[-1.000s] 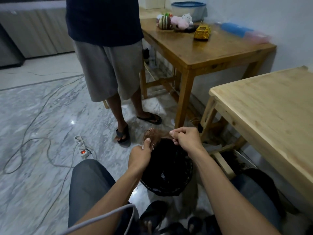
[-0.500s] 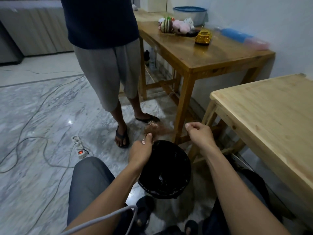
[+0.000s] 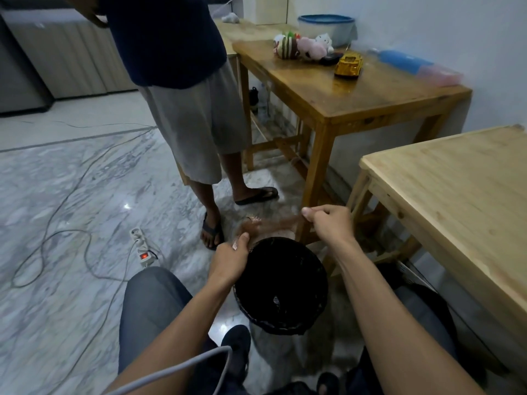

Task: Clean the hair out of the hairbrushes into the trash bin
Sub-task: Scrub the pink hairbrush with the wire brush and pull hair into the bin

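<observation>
Left hand [image 3: 231,259]: gripped brush [image 3: 251,228] above bin's far rim.
Right hand [image 3: 332,225]: pinched hair [image 3: 282,222], stretched right.
Bin [image 3: 281,286]: near, dark.
Progress: hair partly out, none dropped yet.

A lived-in home room — marble-patterned floor [image 3: 71,195], two wooden tables [image 3: 342,92] (plush toys [image 3: 302,48] and a yellow toy car [image 3: 348,65] on the farther one), a power strip [image 3: 141,246] trailing cables.
</observation>
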{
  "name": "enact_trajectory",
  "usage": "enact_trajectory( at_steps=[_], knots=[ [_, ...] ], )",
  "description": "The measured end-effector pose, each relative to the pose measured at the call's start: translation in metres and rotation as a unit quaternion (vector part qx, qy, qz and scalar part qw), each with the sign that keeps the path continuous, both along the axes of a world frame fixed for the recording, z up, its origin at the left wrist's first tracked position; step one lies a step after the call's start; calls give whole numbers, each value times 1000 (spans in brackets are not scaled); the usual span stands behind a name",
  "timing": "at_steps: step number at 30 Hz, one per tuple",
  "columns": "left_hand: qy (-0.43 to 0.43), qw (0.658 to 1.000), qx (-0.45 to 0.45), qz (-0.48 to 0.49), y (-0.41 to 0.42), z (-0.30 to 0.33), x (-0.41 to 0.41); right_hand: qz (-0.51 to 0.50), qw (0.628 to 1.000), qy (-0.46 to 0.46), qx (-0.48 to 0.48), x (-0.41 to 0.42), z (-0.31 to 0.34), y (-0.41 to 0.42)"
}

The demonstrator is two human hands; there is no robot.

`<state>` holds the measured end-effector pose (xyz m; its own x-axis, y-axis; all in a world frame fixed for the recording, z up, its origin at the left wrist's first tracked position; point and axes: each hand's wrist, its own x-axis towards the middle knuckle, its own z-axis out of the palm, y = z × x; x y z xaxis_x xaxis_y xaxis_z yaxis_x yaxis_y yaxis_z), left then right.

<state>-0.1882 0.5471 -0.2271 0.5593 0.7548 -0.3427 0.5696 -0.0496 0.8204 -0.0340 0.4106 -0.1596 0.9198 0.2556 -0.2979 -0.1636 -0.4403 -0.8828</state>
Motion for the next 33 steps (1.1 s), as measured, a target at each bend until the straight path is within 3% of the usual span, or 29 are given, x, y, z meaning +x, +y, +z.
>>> enact_trajectory(
  at_steps=[6, 14, 18, 22, 24, 27, 33],
  knots=[
    [-19, 1000, 14, 11, -8, 10, 10, -128, 989, 36, 60, 3, 4, -9],
    [-20, 995, 96, -22, -20, 22, 1, 77, 995, -59, -5, 2, -6, -7],
    [-31, 994, 95, -53, -22, 24, 2, 214, 976, -4, -39, -10, -13, 4],
    [-76, 996, -33, -18, -6, 24, -3, 147, 989, 27, 6, -6, -22, 0],
    [-75, 993, -90, 23, 7, 22, -12, 91, 994, 14, -51, 5, -20, -9],
    [-68, 990, -97, 72, 28, 13, -27, 39, 992, -1, -120, 21, -16, -27],
    [-69, 997, -22, -2, 18, 13, -18, 185, 978, -12, -96, 13, -9, -11]
  ],
)
